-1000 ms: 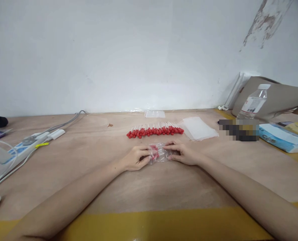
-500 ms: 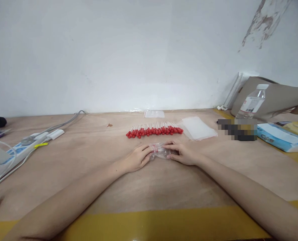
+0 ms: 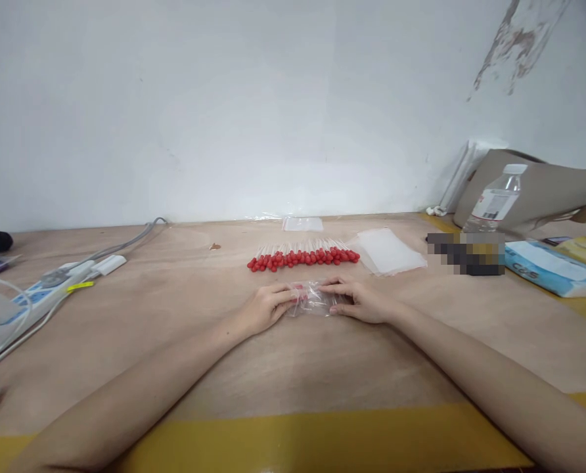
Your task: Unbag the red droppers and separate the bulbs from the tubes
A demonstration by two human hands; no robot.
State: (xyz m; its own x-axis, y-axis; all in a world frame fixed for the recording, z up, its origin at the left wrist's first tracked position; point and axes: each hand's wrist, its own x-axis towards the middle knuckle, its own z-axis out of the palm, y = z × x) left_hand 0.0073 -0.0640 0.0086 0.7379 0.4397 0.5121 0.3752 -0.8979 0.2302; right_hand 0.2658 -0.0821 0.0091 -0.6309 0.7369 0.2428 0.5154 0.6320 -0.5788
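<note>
A small clear plastic bag (image 3: 317, 301) lies low over the table between my two hands. My left hand (image 3: 268, 305) grips its left end, fingers together, with a bit of red showing through the plastic beside the fingertips. At the right end, my right hand (image 3: 364, 301) pinches the bag between thumb and fingers. Just beyond the hands is a row of white sticks with red tips (image 3: 303, 258), laid side by side with the red ends toward me. To their right rests a stack of flat translucent bags (image 3: 389, 251).
Near the wall lies another flat clear packet (image 3: 303, 224). On the left are a power strip (image 3: 41, 292) and cables. A water bottle (image 3: 495, 200), a blue tissue pack (image 3: 554, 269) and a grey-brown bag (image 3: 559, 187) stand at the right.
The bag is spread flatter and wider between my hands. My left hand has shifted slightly left; my right hand has barely moved.
</note>
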